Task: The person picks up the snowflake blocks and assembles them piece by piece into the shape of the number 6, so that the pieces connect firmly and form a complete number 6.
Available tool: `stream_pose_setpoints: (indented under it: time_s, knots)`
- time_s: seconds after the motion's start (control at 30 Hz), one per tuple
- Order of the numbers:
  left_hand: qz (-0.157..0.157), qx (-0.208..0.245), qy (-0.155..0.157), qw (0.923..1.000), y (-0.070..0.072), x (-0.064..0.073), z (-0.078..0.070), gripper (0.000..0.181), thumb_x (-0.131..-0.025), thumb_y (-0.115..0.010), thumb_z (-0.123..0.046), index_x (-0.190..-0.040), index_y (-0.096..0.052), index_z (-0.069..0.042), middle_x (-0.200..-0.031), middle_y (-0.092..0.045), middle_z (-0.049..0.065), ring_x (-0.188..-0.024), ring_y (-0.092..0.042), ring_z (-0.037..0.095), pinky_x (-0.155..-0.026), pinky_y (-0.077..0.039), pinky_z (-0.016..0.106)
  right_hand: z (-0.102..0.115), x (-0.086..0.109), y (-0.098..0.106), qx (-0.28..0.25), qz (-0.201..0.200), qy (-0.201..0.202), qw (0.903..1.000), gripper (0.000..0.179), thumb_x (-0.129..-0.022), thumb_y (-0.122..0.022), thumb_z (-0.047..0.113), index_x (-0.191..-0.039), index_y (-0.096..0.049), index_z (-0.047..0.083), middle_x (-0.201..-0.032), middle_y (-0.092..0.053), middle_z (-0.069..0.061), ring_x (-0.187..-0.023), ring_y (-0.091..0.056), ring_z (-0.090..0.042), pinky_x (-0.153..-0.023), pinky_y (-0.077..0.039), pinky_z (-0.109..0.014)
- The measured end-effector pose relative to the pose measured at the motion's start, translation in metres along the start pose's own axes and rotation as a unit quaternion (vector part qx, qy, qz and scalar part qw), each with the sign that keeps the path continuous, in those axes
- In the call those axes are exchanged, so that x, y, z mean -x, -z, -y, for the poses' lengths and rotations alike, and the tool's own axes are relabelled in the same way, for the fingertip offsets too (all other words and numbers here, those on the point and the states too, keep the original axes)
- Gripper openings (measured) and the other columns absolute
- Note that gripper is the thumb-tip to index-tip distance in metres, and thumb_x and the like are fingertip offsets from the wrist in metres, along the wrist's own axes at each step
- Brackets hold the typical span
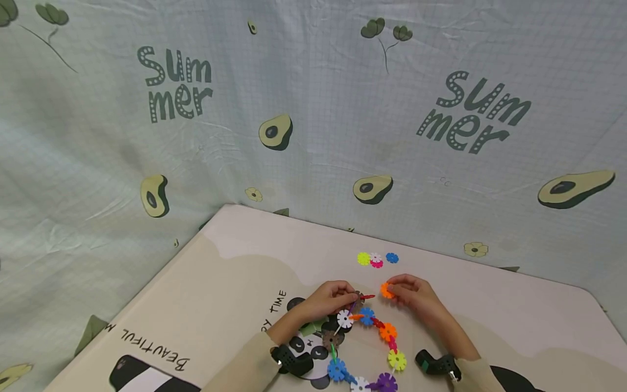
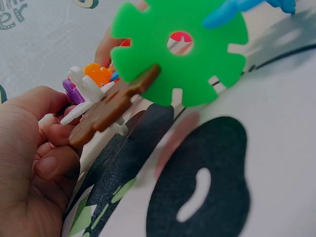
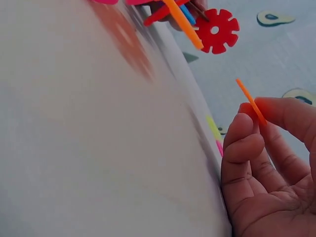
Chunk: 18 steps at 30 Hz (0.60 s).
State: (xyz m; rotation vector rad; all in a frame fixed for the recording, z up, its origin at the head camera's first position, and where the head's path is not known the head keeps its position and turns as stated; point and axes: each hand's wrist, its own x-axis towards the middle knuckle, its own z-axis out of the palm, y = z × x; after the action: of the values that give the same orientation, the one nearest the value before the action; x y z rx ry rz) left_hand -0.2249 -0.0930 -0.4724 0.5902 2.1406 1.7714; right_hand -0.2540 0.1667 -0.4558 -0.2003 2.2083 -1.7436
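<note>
An orange notched disc (image 1: 386,291) is above the counter (image 1: 514,318), pinched between the thumb and fingers of the right hand (image 1: 416,295); the right wrist view shows it edge-on, partly covered by fingertips. Just left, the left hand (image 1: 328,300) pinches one end of a chain of notched discs (image 1: 397,360), its fingers hiding the exact grip. A red disc (image 1: 368,296) juts right from there. The chain curves nearward, its near discs cut off by the head view's lower edge; overlaps obscure the joins. In the left wrist view, a green disc (image 2: 148,54) is cropped above. Farther, loose yellow (image 1: 363,258), pink (image 1: 376,264) and blue discs (image 1: 392,258) lie near the far edge, a white one (image 1: 375,256) overlapping the pink.
</note>
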Motion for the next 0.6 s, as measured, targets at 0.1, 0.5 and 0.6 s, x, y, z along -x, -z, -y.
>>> stream_pose_setpoints:
  time_s: [0.1, 0.5, 0.6]
  knots:
    - [0.001, 0.004, -0.002, 1.0000, 0.000, 0.000, 0.000, 0.019, -0.098, -0.056, -0.011, -0.099, -0.062, 0.007, -0.067, -0.051, -0.002, -0.054, -0.040, 0.007, -0.049, -0.034, 0.018, 0.000, 0.001, -0.002, -0.010, 0.009, 0.003, 0.9999, 0.032, -0.093, -0.066, 0.018, -0.113, -0.059, -0.007, -0.088, -0.067, -0.002, -0.071, -0.060, -0.015, -0.066, -0.051, -0.023]
    - [-0.004, 0.001, 0.003, 1.0000, 0.000, 0.000, -0.001, 0.018, -0.098, -0.057, -0.011, -0.099, -0.063, 0.006, -0.068, -0.052, -0.002, -0.054, -0.040, 0.007, -0.049, -0.035, 0.017, 0.003, 0.005, -0.011, -0.035, 0.039, 0.002, 0.9986, 0.029, -0.093, -0.067, 0.019, -0.108, -0.059, -0.005, -0.082, -0.066, -0.002, -0.068, -0.058, -0.014, -0.063, -0.050, -0.022]
    - [-0.005, 0.002, 0.003, 1.0000, 0.000, 0.001, -0.001, 0.018, -0.098, -0.057, -0.011, -0.099, -0.063, 0.007, -0.069, -0.052, -0.002, -0.054, -0.040, 0.007, -0.049, -0.035, 0.017, 0.003, 0.005, -0.013, -0.044, 0.040, 0.004, 0.9983, 0.028, -0.093, -0.067, 0.017, -0.107, -0.059, -0.006, -0.082, -0.066, -0.003, -0.068, -0.058, -0.013, -0.062, -0.050, -0.022]
